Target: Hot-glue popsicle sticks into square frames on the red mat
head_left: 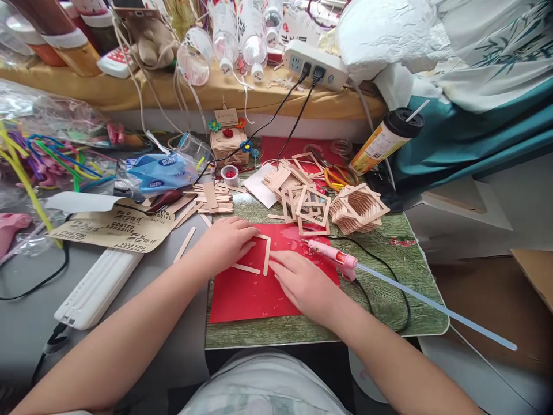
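Note:
Wooden craft sticks [266,256] lie in a squarish outline on the red sheet [242,300]. One forms its right side, one its bottom, and part of one shows at the top; the left side is hidden. My left hand [228,242] lies over that hidden side, its fingers bent onto the sticks near the top corner and its thumb lower down. My right hand [302,282] rests palm down on the sheet with fingers stretched out, their tips against or just beside the right stick. Right of it lies a pink hot glue gun [332,253] with a long glue stick in its back.
Stick frames [309,204] and a stacked frame tower [358,208] stand behind the sheet. Loose sticks [213,199] and sandpaper [121,227] lie left. A lidded cup [384,141] leans at back right. Black cords run from a power strip [317,63] and the glue gun.

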Demonstrator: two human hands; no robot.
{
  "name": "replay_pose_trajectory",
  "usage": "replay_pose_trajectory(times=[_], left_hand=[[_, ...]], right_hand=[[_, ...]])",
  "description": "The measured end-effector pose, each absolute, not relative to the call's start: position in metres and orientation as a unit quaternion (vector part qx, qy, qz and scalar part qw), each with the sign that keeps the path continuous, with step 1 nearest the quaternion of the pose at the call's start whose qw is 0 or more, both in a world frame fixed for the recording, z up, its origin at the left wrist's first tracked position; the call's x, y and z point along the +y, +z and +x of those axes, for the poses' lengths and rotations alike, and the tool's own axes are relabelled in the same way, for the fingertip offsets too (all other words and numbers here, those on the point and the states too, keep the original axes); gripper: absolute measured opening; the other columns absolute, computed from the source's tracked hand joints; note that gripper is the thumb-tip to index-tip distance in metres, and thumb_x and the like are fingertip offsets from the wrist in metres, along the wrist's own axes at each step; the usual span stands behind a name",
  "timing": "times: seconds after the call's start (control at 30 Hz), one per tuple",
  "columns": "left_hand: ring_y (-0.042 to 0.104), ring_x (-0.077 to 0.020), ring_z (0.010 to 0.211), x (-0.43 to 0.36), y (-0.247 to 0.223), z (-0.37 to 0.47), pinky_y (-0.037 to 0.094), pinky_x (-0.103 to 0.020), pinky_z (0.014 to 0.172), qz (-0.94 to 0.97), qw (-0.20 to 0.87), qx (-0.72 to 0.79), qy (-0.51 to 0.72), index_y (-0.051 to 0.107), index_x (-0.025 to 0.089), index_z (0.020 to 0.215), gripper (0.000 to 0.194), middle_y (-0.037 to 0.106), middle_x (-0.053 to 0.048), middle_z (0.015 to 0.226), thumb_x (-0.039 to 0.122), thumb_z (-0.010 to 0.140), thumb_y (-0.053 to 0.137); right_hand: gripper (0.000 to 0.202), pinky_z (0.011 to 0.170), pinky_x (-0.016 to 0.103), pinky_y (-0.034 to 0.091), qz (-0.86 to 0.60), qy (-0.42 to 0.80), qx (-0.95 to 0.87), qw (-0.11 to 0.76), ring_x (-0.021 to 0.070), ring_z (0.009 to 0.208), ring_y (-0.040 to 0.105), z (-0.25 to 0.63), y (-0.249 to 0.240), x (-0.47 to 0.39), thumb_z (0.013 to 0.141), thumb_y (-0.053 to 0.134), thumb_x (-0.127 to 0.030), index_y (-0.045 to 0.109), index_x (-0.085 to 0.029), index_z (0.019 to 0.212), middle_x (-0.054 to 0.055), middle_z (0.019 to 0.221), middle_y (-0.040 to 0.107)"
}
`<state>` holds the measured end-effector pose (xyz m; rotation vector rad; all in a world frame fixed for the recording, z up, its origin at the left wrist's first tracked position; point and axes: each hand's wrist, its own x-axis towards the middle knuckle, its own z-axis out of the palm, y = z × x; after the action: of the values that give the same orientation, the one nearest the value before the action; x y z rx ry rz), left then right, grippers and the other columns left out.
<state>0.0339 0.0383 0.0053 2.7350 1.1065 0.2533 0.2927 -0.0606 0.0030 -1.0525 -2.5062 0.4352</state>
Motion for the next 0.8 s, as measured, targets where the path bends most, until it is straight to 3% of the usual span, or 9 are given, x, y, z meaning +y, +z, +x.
replay_pose_trajectory(times=[0.27, 0.8], left_hand=[[0.067, -0.0234, 0.097, 0.050, -0.016, 0.029, 0.054, -0.039, 0.088, 0.915, 0.109, 0.367, 0.125, 0.079, 0.023, 0.113, 0.030, 0.076, -0.010, 0.107, 0.031, 0.109, 0.050], [0.067, -0.0223, 0.094, 0.050, -0.020, 0.032, 0.053, -0.037, 0.083, 0.909, 0.152, 0.362, 0.143, 0.077, 0.022, 0.114, 0.030, 0.075, -0.009, 0.105, 0.031, 0.110, 0.049]], right_hand=[[0.055, 0.120, 0.055, 0.053, -0.368, 0.176, -0.892, 0.194, 0.0321, 0.146, 0.056, 0.296, -0.043, -0.043, 0.105, 0.044, -0.005, 0.053, -0.018, 0.158, 0.018, 0.155, 0.061], [0.048, 0.124, 0.056, 0.050, -0.356, 0.185, -0.893, 0.202, 0.0304, 0.151, 0.054, 0.296, -0.042, -0.039, 0.108, 0.043, -0.008, 0.060, -0.015, 0.152, 0.018, 0.155, 0.063]])
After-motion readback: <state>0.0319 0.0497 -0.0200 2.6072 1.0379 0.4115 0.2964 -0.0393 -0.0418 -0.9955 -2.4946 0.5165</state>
